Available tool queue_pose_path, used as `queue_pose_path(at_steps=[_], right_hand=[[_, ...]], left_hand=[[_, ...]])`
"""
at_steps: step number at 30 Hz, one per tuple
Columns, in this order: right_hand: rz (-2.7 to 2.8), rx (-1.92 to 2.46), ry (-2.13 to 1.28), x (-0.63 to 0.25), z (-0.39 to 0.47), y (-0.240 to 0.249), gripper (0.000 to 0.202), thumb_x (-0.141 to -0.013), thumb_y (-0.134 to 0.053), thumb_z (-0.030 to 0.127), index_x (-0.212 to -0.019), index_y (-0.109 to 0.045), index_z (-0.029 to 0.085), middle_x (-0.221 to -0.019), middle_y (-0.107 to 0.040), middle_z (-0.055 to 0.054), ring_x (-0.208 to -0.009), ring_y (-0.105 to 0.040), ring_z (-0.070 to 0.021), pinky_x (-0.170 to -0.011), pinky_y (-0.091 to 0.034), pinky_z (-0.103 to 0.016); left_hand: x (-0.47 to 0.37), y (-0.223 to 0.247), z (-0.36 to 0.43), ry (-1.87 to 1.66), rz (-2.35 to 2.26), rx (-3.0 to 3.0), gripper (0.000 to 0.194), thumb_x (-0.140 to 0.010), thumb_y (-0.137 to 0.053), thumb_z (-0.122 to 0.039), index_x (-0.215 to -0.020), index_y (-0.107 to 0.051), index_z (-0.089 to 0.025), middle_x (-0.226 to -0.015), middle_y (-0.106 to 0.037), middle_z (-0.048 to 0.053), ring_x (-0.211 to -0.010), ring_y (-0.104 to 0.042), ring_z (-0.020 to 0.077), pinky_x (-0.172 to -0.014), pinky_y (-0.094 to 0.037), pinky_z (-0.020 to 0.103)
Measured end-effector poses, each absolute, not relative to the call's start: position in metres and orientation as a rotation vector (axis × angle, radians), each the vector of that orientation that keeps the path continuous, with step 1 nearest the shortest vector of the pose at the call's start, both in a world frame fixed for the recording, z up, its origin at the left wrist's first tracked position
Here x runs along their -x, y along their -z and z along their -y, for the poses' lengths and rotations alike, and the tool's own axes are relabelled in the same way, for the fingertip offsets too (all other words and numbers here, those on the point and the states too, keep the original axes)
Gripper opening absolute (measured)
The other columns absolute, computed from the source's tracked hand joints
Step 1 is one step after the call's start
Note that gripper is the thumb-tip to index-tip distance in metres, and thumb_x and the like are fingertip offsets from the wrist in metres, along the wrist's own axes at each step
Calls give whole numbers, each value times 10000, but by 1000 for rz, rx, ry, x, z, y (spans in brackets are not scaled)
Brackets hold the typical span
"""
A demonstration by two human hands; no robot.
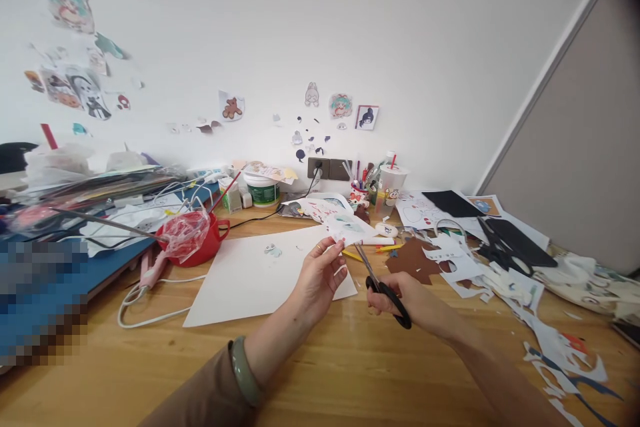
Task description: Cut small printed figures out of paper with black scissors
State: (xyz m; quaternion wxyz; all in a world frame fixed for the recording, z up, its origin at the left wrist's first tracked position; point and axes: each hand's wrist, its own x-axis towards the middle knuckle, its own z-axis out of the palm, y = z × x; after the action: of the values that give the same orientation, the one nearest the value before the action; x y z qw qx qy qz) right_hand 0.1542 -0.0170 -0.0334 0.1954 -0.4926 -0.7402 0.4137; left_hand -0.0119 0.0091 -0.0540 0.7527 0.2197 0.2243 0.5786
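Note:
In the middle of the head view, my left hand (323, 271) pinches a small piece of white paper (346, 228) with a pale green drawing on it. My right hand (397, 290) is closed around the black handles of a pair of scissors (383, 290). Their metal blades point up and to the left, at the lower right edge of the paper; I cannot tell whether they touch it. Below and left of my left hand lies a large white sheet (240, 280), with small greenish cut-outs (273, 251) on it.
A red cup (200, 243) covered in crumpled plastic stands at left, beside a pink corded tool (151, 271). Behind are a white tub (263, 191), a pen holder (359, 195) and a drink cup (391, 188). Brown paper (413, 260), paper scraps (545, 337) and other black scissors (500, 247) lie right.

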Motion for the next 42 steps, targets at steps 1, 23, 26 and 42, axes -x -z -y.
queue_pose_path(at_steps=[1, 23, 26, 42], right_hand=[[2064, 1374, -1183, -155, 17, 33, 300, -734, -533, 425, -619, -555, 148, -614, -543, 6, -587, -484, -131, -537, -357, -221], [1909, 1450, -1145, -156, 19, 32, 361, -698, -549, 458, -516, -548, 146, -507, -548, 0, -477, -464, -108, -448, -308, -210], [1905, 1431, -1174, -158, 18, 31, 360, -683, -568, 463, -522, -545, 142, -490, -537, 5, -455, -455, -104, -436, -294, -211], [1881, 1441, -1140, -157, 18, 34, 383, -662, -583, 476, -466, -517, 154, -464, -518, 14, -415, -402, -89, -420, -283, -219]], left_hand=[[13, 54, -10, -1271, -487, -483, 234, -627, -683, -161, -810, -543, -199, -767, -544, -40, -551, -515, 28, -481, -435, 125], [12, 50, -4, -1200, -522, -615, 227, -595, -701, -174, -774, -560, -173, -741, -524, -37, -537, -458, 20, -483, -401, 126], [13, 49, -6, -1213, -533, -627, 222, -592, -703, -167, -768, -568, -168, -748, -535, -33, -541, -461, 22, -486, -406, 130], [11, 43, -3, -1214, -675, -905, 190, -567, -711, -245, -691, -610, -143, -662, -544, 0, -579, -475, 72, -523, -403, 173]])
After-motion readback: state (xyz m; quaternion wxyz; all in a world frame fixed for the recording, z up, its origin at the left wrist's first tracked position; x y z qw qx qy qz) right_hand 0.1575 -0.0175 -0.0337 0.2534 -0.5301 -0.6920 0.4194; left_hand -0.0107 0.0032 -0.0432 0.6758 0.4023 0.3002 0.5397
